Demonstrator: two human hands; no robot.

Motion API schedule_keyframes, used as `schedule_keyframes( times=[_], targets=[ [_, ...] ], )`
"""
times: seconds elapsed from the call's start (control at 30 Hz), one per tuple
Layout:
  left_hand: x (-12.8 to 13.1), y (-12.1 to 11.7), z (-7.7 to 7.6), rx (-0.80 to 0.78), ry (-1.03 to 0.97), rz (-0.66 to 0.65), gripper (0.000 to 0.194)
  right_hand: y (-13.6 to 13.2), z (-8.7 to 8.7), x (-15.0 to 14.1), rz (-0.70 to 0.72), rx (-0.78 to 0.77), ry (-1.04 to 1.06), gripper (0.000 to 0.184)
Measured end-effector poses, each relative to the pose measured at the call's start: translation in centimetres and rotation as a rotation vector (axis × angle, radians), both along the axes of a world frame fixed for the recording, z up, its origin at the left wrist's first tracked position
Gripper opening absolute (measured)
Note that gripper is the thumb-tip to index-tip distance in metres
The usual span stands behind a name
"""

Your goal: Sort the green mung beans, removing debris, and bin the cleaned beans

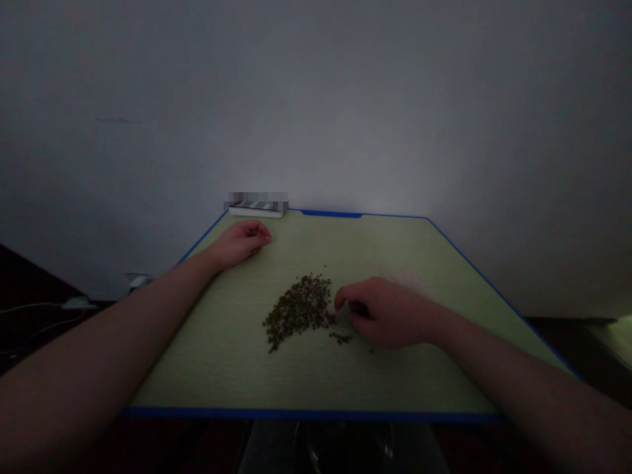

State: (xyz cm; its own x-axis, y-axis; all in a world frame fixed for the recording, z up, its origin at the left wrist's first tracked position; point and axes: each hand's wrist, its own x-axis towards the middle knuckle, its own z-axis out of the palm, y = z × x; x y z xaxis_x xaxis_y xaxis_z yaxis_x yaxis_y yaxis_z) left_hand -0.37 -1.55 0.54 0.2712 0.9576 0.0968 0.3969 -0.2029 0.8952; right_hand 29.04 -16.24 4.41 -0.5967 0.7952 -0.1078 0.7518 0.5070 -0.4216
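A spread-out pile of small green-brown beans or grains [300, 306] lies on the pale green table [222, 368]. Just right of the pile is my right hand [378, 313], its fingers pinched together. Something thin and pale, too dark and blurred to name, shows at its fingertips near the pile's right edge. A few loose grains [340, 338] lie below those fingertips. Behind the same hand a patch of pale, fine grains [407, 278] is partly hidden. My left hand [241, 242] rests at the table's far left, fingers curled in, with nothing visible in them.
A white object with a blurred-out top [257, 212] stands at the back left corner. Blue edging [316, 414] runs round the table, and a grey wall [326, 105] rises behind it. White cables and a plug [79, 303] are at the far left, below table height.
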Motion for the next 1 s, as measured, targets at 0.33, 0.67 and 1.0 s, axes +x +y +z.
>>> schedule_keyframes(
  times=[0.33,0.67,1.0],
  targets=[
    [0.1,-0.3,0.1,0.003,0.002,0.003,0.015,0.8,0.4,1.2,-0.060,-0.001,-0.089,0.033],
    [0.1,0.0,0.0,-0.011,0.008,0.008,0.016,1.4,0.7,1.9,-0.096,-0.014,-0.125,0.032],
    [0.2,-0.3,0.1,-0.005,-0.011,-0.001,0.017,2.1,-0.5,1.7,-0.055,0.032,-0.010,0.036]
  ],
)
